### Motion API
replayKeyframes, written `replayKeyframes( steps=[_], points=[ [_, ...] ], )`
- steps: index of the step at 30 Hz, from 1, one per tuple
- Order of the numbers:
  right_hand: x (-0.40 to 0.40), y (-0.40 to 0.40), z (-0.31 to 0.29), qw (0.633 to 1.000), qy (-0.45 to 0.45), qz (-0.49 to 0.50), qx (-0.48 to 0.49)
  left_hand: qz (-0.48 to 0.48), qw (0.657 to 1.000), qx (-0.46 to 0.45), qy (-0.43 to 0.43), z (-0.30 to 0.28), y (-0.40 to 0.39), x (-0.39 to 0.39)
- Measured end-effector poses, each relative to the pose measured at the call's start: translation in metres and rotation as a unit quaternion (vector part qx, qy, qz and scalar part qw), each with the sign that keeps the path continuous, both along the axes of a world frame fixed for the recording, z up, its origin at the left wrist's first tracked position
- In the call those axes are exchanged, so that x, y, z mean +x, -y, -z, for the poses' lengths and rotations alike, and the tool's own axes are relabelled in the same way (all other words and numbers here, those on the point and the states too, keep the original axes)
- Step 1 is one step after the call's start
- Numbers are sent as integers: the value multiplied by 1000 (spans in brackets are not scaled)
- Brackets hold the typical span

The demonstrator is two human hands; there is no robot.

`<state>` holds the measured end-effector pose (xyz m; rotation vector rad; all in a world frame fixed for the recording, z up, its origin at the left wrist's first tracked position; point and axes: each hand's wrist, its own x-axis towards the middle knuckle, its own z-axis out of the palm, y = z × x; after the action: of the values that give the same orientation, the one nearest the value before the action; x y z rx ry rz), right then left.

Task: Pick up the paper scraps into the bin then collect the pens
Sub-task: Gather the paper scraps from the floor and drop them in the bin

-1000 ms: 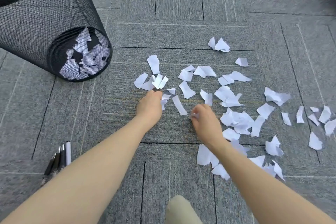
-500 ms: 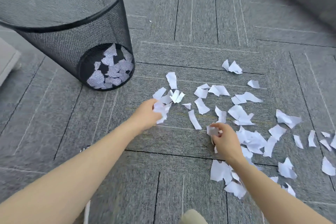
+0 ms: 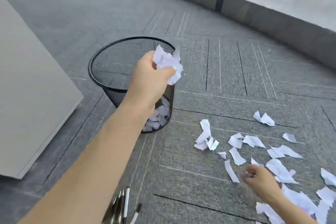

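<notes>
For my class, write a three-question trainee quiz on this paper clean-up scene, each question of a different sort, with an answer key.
1. True or false: the left hand grips a wad of white paper scraps above the black wire-mesh bin.
2. The dark pens lie: A in the bin; B on the grey carpet; C in the right hand.
3. Fill in: loose torn white scraps lie on the carpet near the ___ hand.

Key: 1 true; 2 B; 3 right.

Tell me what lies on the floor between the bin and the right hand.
Loose paper scraps on grey carpet, between bin and right hand, head view.
</notes>
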<state>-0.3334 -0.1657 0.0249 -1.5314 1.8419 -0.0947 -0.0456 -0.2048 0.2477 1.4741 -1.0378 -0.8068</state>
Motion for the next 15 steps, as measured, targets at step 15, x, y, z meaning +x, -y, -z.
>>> replayKeyframes(
  steps=[15],
  points=[
    [258,114,-218,915,227,-129,-307,-99,899,172,391,35,30,63]
  ],
)
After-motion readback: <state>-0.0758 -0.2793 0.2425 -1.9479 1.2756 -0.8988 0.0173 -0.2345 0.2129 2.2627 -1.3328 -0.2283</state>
